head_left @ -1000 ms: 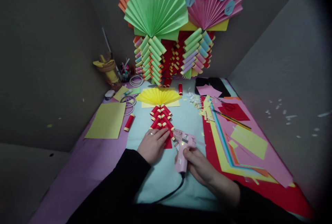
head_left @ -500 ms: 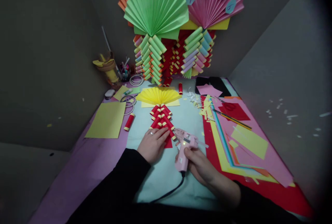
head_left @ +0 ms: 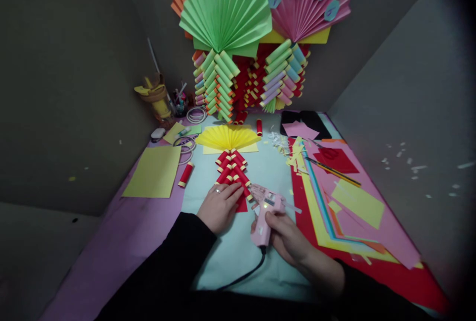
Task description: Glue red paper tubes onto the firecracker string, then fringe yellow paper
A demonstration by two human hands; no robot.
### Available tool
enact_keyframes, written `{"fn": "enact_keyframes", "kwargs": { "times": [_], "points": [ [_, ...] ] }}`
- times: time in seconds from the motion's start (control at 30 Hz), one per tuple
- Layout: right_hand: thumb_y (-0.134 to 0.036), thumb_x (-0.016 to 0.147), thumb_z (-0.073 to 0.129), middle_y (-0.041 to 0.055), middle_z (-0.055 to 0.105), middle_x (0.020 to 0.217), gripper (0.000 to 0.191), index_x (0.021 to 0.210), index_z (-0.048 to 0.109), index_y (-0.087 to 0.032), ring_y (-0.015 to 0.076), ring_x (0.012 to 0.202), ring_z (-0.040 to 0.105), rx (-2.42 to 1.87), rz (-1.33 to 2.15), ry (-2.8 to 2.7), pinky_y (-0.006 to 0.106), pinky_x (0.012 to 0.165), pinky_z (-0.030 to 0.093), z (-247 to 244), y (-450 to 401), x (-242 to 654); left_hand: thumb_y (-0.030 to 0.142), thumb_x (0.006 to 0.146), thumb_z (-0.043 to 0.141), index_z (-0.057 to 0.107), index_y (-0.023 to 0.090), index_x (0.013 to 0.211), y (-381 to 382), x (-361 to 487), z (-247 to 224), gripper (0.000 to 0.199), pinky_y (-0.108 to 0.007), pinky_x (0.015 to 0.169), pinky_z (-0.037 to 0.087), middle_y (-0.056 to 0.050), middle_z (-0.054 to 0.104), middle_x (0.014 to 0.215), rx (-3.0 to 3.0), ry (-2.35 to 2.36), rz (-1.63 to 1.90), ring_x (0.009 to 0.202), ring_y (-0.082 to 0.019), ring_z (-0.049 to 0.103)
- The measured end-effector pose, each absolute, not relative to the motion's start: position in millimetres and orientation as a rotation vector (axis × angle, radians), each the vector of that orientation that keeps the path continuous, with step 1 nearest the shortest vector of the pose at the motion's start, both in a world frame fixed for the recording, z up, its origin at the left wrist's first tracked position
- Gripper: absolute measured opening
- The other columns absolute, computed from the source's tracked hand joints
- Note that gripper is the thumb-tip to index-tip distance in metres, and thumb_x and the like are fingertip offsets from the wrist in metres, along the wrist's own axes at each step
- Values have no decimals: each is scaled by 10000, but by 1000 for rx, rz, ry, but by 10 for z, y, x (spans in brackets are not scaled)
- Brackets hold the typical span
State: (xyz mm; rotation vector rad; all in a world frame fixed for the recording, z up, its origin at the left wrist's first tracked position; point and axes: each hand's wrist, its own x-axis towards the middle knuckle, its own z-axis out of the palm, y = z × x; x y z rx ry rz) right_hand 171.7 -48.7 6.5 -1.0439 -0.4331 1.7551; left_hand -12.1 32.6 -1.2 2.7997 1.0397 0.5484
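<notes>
My right hand (head_left: 288,236) is wrapped round a pink glue gun (head_left: 269,207), its nozzle close to the lowest right red roll (head_left: 246,192). Fingers stretched out, my left hand (head_left: 220,207) lies flat over the lower left rolls and a red paper strip (head_left: 241,205); what is under its palm is hidden. Red paper rolls with pale yellow ends run in two slanted columns below a yellow pleated fan (head_left: 228,137). The fan rests on a pale yellow sheet (head_left: 247,148).
Loose red rolls lie at left (head_left: 185,175) and behind the fan (head_left: 259,127). Coloured sheets (head_left: 357,203), scissors (head_left: 329,152) and a pencil (head_left: 342,173) are on the right. A green fan (head_left: 226,9) and pink fan (head_left: 301,9) hang behind. The gun's cord (head_left: 247,275) runs toward me.
</notes>
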Motion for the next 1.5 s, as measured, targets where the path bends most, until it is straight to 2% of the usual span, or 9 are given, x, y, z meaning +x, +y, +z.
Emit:
{"fn": "enact_keyframes", "kwargs": {
  "times": [0.13, 0.33, 0.5, 0.63, 0.87, 1.1, 1.3, 1.5],
  "points": [
    [-544, 609, 803, 22, 653, 589, 437, 765, 619, -179, 172, 557, 582, -1023, 1779, -491, 332, 598, 448, 81, -497, 1712, 218, 870, 522, 557, 148, 1292, 322, -119, -4, 429, -458, 888, 477, -122, 583, 1320, 2795, 1046, 528, 1028, -264, 572],
    [-500, 652, 791, 43, 673, 639, 377, 798, 633, -191, 202, 625, 599, -1020, 1742, -460, 353, 630, 446, 82, -489, 1715, 218, 866, 519, 556, 169, 1294, 318, -115, 4, 432, -463, 882, 475, -120, 582, 1320, 2778, 1060, 516, 1026, -266, 576],
    [-527, 647, 787, 36, 656, 638, 405, 811, 636, -189, 210, 634, 592, -1022, 1744, -483, 361, 636, 441, 83, -488, 1729, 178, 858, 516, 591, 163, 1224, 325, -152, -6, 374, -443, 898, 470, -114, 644, 1204, 2750, 1036, 782, 1052, -261, 552],
    [-539, 641, 786, 43, 661, 687, 413, 824, 640, -198, 241, 738, 618, -1048, 1694, -469, 379, 672, 463, 96, -479, 1740, 144, 874, 486, 621, 149, 1130, 351, -202, -1, 290, -409, 870, 483, -122, 652, 1083, 2576, 1307, 998, 990, -234, 560],
    [-448, 674, 790, 44, 684, 926, 360, 922, 635, -237, 237, 857, 630, -993, 1603, -386, 428, 809, 483, 101, -435, 1732, 192, 889, 480, 633, 137, 1129, 375, -206, -28, 290, -434, 804, 486, -127, 626, 1031, 2571, 1461, 827, 941, -255, 538],
    [-393, 648, 824, 44, 698, 938, 431, 998, 631, -233, 228, 854, 637, -991, 1664, -314, 430, 815, 493, 89, -387, 1713, 166, 886, 461, 578, 141, 1242, 379, -201, -72, 376, -426, 776, 493, -143, 590, 1056, 2623, 1413, 736, 977, -267, 501],
    [-397, 674, 804, 37, 704, 874, 411, 1003, 632, -221, 227, 764, 659, -979, 1679, -345, 448, 796, 495, 94, -364, 1712, 176, 884, 468, 547, 132, 1265, 377, -193, -88, 391, -448, 815, 488, -158, 564, 1096, 2621, 1396, 685, 992, -266, 509],
    [-406, 653, 820, 35, 705, 885, 430, 996, 639, -218, 222, 771, 662, -980, 1683, -353, 441, 804, 500, 129, -348, 1701, 190, 879, 479, 534, 109, 1276, 370, -189, -79, 408, -456, 803, 497, -169, 548, 1099, 2606, 1392, 662, 999, -277, 499]
  ]
}}
